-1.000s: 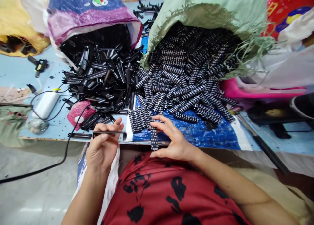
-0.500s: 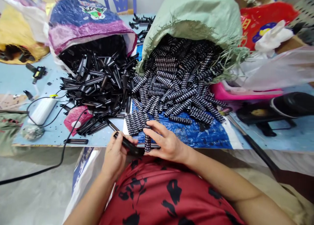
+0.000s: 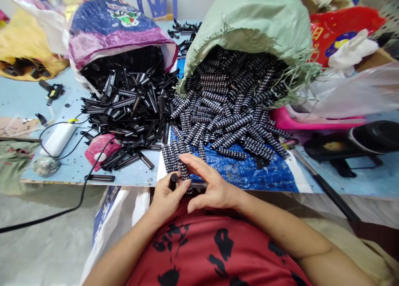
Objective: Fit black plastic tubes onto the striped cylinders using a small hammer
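My left hand [image 3: 166, 198] is closed around a dark black plastic piece [image 3: 173, 178], whose end shows above the fingers. Its thumb also presses on a slim black tube patterned with small white squares [image 3: 184, 171], which leans upright beside it. My right hand [image 3: 215, 184] is at the tube's right side, fingers stretched out and thumb apart. Its fingertips lie at the tube's upper end; whether they press on it is unclear. Just behind, several patterned tubes lie side by side in a row [image 3: 170, 157] near the table edge.
Loose patterned tubes [image 3: 218, 115] spill from a green woven sack [image 3: 249, 11] onto blue sheeting [image 3: 215, 163]. To the left, black plastic handles [image 3: 124, 107] spill from a blue-and-purple sack [image 3: 102, 32]. A cable [image 3: 81, 198] crosses the left front edge. A pink tray [image 3: 314, 122] stands right.
My left hand has moved right and turned the black piece from slanting to end-up, bringing it against the patterned tube. My right thumb has come away from the tube.
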The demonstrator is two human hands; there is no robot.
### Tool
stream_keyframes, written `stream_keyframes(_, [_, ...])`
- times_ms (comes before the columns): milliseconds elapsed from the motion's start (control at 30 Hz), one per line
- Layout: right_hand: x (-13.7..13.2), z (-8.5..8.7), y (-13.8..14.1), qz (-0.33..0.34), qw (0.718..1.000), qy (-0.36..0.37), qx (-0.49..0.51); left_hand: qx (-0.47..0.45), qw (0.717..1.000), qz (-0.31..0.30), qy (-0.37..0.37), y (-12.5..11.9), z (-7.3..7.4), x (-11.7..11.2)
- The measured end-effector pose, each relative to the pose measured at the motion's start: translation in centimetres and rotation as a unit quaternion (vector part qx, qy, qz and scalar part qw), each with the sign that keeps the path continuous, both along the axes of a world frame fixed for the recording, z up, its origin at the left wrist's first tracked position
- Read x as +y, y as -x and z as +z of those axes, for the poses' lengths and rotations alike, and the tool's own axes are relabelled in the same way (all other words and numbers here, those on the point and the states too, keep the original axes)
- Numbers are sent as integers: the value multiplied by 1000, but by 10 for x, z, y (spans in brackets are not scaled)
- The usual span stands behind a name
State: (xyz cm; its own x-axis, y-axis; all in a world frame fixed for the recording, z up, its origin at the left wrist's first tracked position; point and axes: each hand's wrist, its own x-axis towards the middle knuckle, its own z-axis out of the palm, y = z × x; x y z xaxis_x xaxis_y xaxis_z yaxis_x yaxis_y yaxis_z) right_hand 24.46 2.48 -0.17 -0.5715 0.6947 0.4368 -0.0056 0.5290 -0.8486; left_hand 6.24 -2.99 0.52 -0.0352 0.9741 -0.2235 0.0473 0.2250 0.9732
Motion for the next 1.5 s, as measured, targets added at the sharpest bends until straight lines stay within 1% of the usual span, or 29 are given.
stream_keyframes(33, [-3, -1, 6, -24, 995, 85, 39, 8, 1000, 6, -15, -4, -1, 1])
stream_keyframes(67, [-7, -1, 14, -53, 981, 167, 79, 22, 999, 5, -37, -9, -1, 3])
stream_keyframes(100, [-9, -1, 21, -81, 961, 235, 117, 39, 997, 1, -63, -14, -1, 5])
stream_keyframes(133, [-11, 0, 28, -103, 941, 287, 147, 57, 994, -3, -91, -19, 0, 8])
stream_keyframes(167, [-11, 2, 34, -116, 926, 319, 167, 72, 991, -6, -115, -24, 1, 9])
stream_keyframes(233, [-7, 7, 39, -126, 912, 344, 183, 73, 988, -15, -137, -29, 4, 11])
stream_keyframes(300, [0, 11, 35, -140, 906, 349, 194, 16, 995, -14, -95, -24, 4, 8])
stream_keyframes(367, [8, 12, 23, -161, 892, 360, 219, -57, 998, 11, -19, -6, 3, 2])
stream_keyframes(400, [11, 11, 16, -172, 881, 374, 232, -70, 997, 33, 11, 7, 2, -1])
stream_keyframes(433, [13, 9, 9, -182, 869, 392, 242, -60, 996, 57, 28, 22, 0, -3])
stream_keyframes(500, [14, 4, -1, -189, 845, 436, 246, 22, 996, 87, 30, 54, -4, -4])
stream_keyframes(600, [10, -2, -2, -176, 825, 483, 233, 155, 986, 60, 27, 90, -11, 10])
stream_keyframes(633, [9, -1, 0, -165, 824, 490, 230, 196, 979, 57, 21, 98, -12, 18])
stream_keyframes(667, [8, 0, 3, -154, 824, 494, 229, 232, 970, 70, 12, 103, -13, 28])
stream_keyframes(700, [7, 1, 6, -144, 826, 494, 230, 255, 962, 95, 5, 107, -13, 38])
stream_keyframes(733, [7, 3, 7, -137, 827, 493, 232, 257, 958, 127, 3, 109, -11, 46])
stream_keyframes(767, [7, 5, 7, -133, 829, 491, 234, 235, 959, 159, 3, 110, -9, 52])
stream_keyframes(800, [7, 7, 5, -132, 830, 489, 235, 193, 964, 184, 3, 109, -5, 54])
stream_keyframes(867, [8, 8, -2, -138, 828, 490, 237, 94, 975, 202, 3, 105, 2, 49])
stream_keyframes(933, [8, 6, -9, -148, 816, 502, 247, 26, 980, 197, -1, 95, 10, 36])
stream_keyframes(1000, [8, 4, -10, -151, 796, 522, 266, -12, 984, 177, 9, 77, 16, 23])
stream_keyframes(1100, [10, 6, 3, -143, 773, 539, 301, -52, 988, 145, 23, 41, 17, 16])
stream_keyframes(1167, [11, 10, 17, -130, 774, 526, 326, -44, 991, 129, 8, 16, 14, 19])
stream_keyframes(1200, [10, 13, 23, -120, 780, 515, 334, -29, 993, 116, -8, 6, 11, 21])
stream_keyframes(1267, [9, 15, 32, -100, 803, 484, 333, 13, 996, 83, -44, -9, 6, 24])
stream_keyframes(1300, [8, 15, 33, -97, 820, 462, 323, 29, 996, 67, -56, -14, 4, 25])
stream_keyframes(1367, [5, 12, 29, -97, 867, 401, 280, 32, 996, 55, -55, -19, 3, 23])
stream_keyframes(1433, [1, 7, 20, -92, 914, 327, 220, -1, 998, 59, -22, -20, 6, 21])
stream_keyframes(1500, [-3, 3, 9, -76, 943, 277, 166, -49, 997, 55, 18, -21, 10, 19])
